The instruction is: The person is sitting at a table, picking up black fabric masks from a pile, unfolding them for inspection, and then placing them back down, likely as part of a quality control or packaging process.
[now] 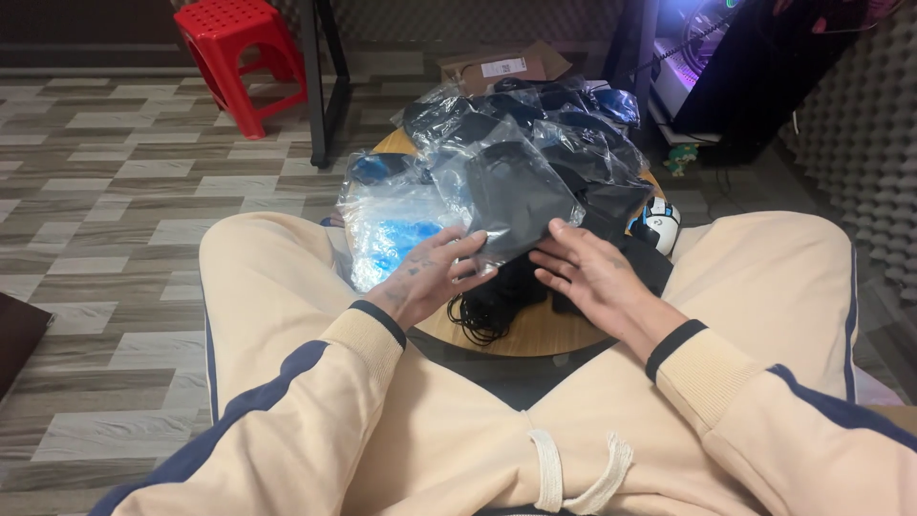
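I can't see most of the round tabletop (535, 334); the pile of plastic bags (516, 153) covers it. My left hand (430, 277) hides part of the black cord (487, 311). The red stool (239, 53) is cut off at the top edge.

Cream sweatshirt sleeves (315, 382), navy cuffs and stripes; matching cream trousers (458, 440), white drawstring (573, 473).

Cream sleeves (344, 382) with navy stripes and cuffs; trousers (478, 440) cream too. The clear bag (516, 196) holds something black, seemingly cloth. At nine o'clock of it, a blue-tinted bag (392, 229). Bright red stool (239, 53) at eleven o'clock. Floor (95, 191) grey-brown in a staggered plank pattern. Round table (544, 330) tan.
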